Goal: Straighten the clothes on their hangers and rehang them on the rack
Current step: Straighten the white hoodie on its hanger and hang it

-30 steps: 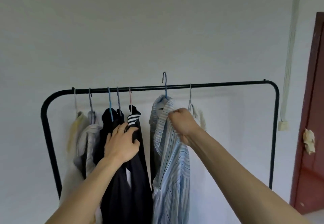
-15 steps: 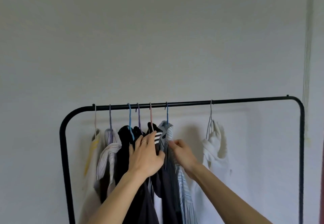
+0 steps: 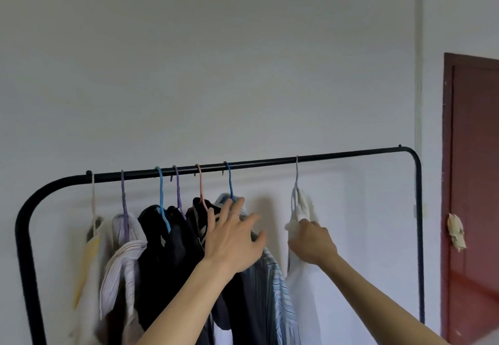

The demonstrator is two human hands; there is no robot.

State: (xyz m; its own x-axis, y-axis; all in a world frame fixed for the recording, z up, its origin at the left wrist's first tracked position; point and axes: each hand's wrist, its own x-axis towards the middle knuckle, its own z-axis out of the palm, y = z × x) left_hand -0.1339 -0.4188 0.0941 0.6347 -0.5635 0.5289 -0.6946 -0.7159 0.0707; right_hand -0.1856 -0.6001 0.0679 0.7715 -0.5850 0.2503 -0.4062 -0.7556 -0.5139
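The right hand [image 3: 313, 242] has moved to pinch the white garment [image 3: 302, 277]; left hand [image 3: 235, 239] fingers spread on seven hung clothes.

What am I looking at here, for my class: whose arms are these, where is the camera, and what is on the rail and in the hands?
There is no machine: a person wears a camera on the head, so you see their own two bare arms reaching forward. A black clothes rack stands before a white wall. Seven garments hang on it from hangers. The left hand, fingers spread, rests against the blue striped shirt on its blue hanger. The right hand grips the white garment, which hangs apart at the right. A dark red door shows at the edge.
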